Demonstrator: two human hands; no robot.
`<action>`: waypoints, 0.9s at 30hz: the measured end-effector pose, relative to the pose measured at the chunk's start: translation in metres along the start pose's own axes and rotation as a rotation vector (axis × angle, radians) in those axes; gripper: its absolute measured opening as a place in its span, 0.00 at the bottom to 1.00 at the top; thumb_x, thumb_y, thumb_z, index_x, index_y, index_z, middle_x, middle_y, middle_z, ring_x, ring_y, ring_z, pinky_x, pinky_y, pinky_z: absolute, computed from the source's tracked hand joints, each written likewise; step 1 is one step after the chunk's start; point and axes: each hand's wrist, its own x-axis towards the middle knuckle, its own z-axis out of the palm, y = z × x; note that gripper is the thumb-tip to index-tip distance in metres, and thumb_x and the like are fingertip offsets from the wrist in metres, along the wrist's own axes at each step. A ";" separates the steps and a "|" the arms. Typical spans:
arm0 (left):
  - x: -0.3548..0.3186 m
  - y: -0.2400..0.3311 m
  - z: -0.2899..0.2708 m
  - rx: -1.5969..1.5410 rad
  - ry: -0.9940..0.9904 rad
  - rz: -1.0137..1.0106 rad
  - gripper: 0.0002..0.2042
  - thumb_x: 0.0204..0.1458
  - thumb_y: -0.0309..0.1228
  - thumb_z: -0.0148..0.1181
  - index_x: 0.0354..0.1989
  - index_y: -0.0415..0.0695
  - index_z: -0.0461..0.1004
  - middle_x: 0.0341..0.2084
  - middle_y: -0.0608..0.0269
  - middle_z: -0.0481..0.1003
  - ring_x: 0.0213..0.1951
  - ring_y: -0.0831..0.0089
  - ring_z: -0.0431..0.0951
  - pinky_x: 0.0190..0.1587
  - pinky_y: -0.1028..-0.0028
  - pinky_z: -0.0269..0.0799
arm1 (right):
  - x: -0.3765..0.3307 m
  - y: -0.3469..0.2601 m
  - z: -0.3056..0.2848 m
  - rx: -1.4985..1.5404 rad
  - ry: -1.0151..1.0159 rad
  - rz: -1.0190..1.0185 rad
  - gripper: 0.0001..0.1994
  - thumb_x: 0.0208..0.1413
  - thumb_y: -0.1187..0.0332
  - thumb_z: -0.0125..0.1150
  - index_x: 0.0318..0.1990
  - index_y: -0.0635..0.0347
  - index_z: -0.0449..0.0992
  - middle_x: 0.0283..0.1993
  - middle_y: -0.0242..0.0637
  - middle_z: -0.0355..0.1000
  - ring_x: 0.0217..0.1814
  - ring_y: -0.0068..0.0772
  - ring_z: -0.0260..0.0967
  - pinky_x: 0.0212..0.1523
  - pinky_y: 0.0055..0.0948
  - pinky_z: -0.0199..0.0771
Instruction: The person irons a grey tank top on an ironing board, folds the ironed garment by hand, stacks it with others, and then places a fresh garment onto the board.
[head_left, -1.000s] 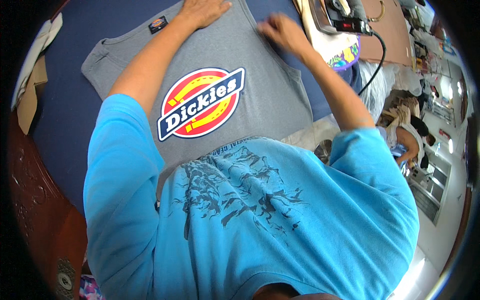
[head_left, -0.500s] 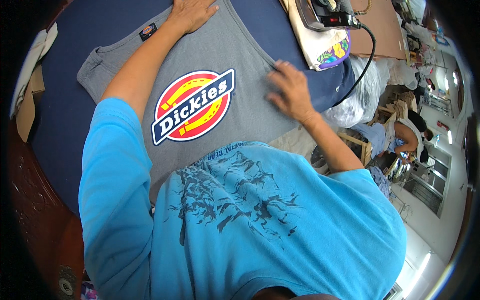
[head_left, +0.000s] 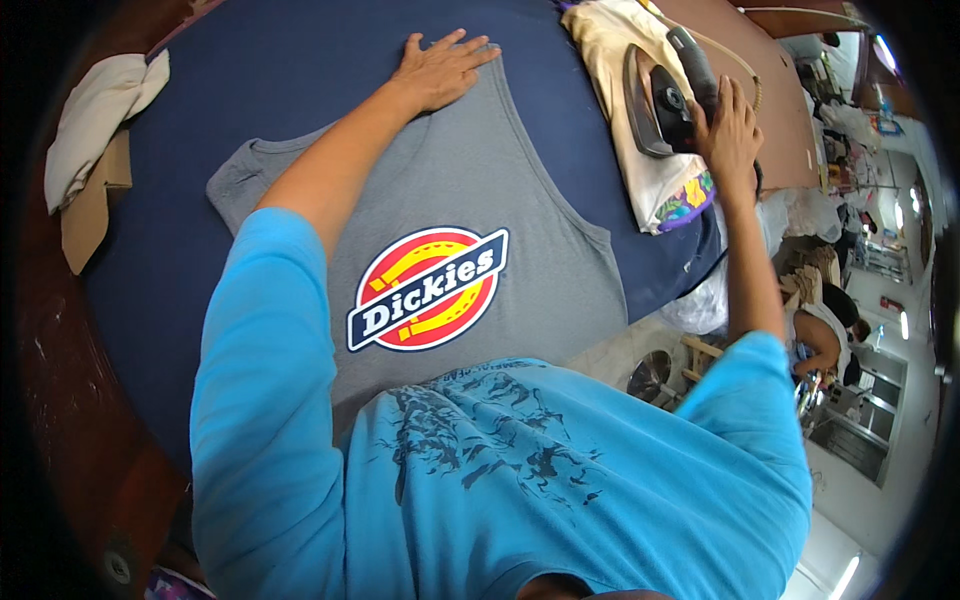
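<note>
A grey sleeveless shirt (head_left: 430, 180) with a colourful round print lies spread over a dark blue padded surface. My left hand (head_left: 440, 72) rests on its upper end, fingers spread, pressing the cloth. At the right, my right hand (head_left: 732, 135) is at the back end of a clothes iron (head_left: 650, 105), beside its dark handle. The fingers look stretched out along the handle rather than wrapped round it; part of the iron's rear is hidden behind the hand. The iron sits on a folded cream cloth pad (head_left: 610, 60) with a purple-edged floral corner.
A brown board (head_left: 790, 110) lies beyond the pad, with a hose and cord near the iron. White cloth (head_left: 100, 110) and a cardboard piece (head_left: 95, 205) are at the left edge. Clear plastic bags hang at the right. Another person (head_left: 825, 335) sits farther off among piled fabric.
My right hand has left the shirt's right edge and gone to the iron. My left hand is now at the shirt's upper right end. The view has shifted, showing more of the iron.
</note>
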 end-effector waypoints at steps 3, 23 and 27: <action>0.006 -0.005 0.000 -0.020 -0.022 0.032 0.24 0.54 0.34 0.29 0.62 0.68 0.49 0.63 0.76 0.46 0.64 0.71 0.44 0.61 0.45 0.37 | 0.057 0.023 0.037 0.263 -0.424 0.086 0.32 0.47 0.45 0.53 0.51 0.63 0.63 0.37 0.51 0.71 0.38 0.49 0.70 0.39 0.37 0.69; 0.035 -0.056 0.004 0.001 0.002 0.207 0.21 0.58 0.46 0.29 0.61 0.66 0.50 0.64 0.77 0.44 0.65 0.71 0.42 0.61 0.52 0.42 | 0.069 -0.176 -0.054 0.810 -0.663 -0.495 0.25 0.43 0.57 0.62 0.46 0.63 0.66 0.31 0.52 0.72 0.34 0.49 0.72 0.36 0.36 0.70; 0.032 -0.053 -0.001 -0.051 -0.014 0.167 0.21 0.59 0.42 0.28 0.62 0.63 0.50 0.63 0.75 0.46 0.64 0.71 0.44 0.61 0.55 0.42 | 0.065 -0.197 -0.055 0.730 -0.548 -0.379 0.26 0.46 0.45 0.56 0.35 0.65 0.72 0.25 0.51 0.71 0.29 0.48 0.72 0.32 0.36 0.72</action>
